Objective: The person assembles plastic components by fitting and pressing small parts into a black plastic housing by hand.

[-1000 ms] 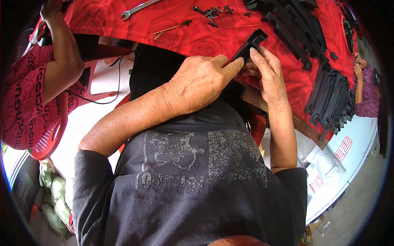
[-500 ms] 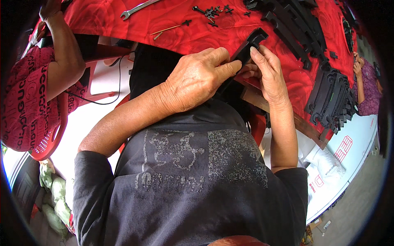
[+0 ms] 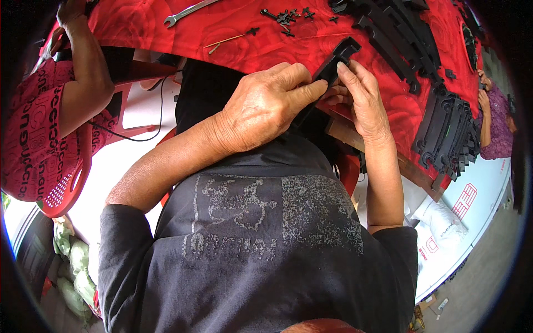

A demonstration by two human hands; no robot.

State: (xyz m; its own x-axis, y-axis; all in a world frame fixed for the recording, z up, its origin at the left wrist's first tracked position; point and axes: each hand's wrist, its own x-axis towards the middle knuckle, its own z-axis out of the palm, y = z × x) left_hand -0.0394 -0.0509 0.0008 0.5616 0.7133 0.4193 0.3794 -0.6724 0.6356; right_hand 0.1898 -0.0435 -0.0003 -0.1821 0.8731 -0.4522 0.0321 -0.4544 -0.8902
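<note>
As a long black piece (image 3: 328, 67) is slanting over the near edge of the red-covered surface (image 3: 266, 55), the left hand (image 3: 269, 105) is apparently gripping its lower part, its fingers partly hidden; the right hand (image 3: 363, 102) is pinching its side. Farther off, a wrench (image 3: 186, 13) is lying; leftward, a co-worker (image 3: 44, 127) is sitting.

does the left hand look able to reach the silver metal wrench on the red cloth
Probably yes, if the left hand lets go of the long black plastic-looking part; toward the wrench there seems to be only flat rose-patterned cloth and a thin wooden stick.
</note>
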